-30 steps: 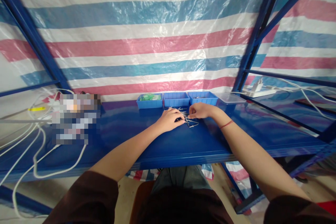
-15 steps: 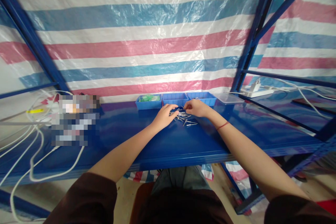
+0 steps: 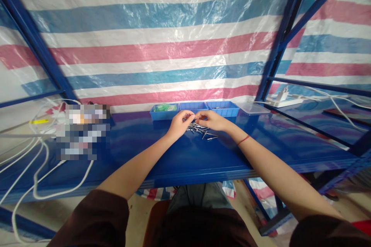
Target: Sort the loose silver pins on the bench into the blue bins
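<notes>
A loose heap of silver blind rivets (image 3: 203,132) with thin pins lies on the blue tabletop (image 3: 185,162). Just above the heap's far side, my left hand (image 3: 180,124) and my right hand (image 3: 213,120) meet at the fingertips. The right thumb and fingers pinch a small rivet, mostly hidden by the fingers. My left fingers are pinched together at the same spot; what lies between them is too small to make out. Behind my hands stand three blue bins: a left bin (image 3: 164,115) with green-and-white contents, a middle bin (image 3: 185,105), and a right bin (image 3: 228,112) holding small metal parts.
A clear plastic lid (image 3: 253,108) lies right of the bins. Farther right is a white power strip (image 3: 285,102) with cables. White cables (image 3: 36,177) and a blurred-out pile (image 3: 84,131) occupy the left side. Blue rack posts (image 3: 274,58) frame a striped plastic sheet (image 3: 162,38).
My right hand has moved left from the heap with its pinch. My left hand has lifted off the rivets, and its spread fingers have closed to meet the right fingertips.
</notes>
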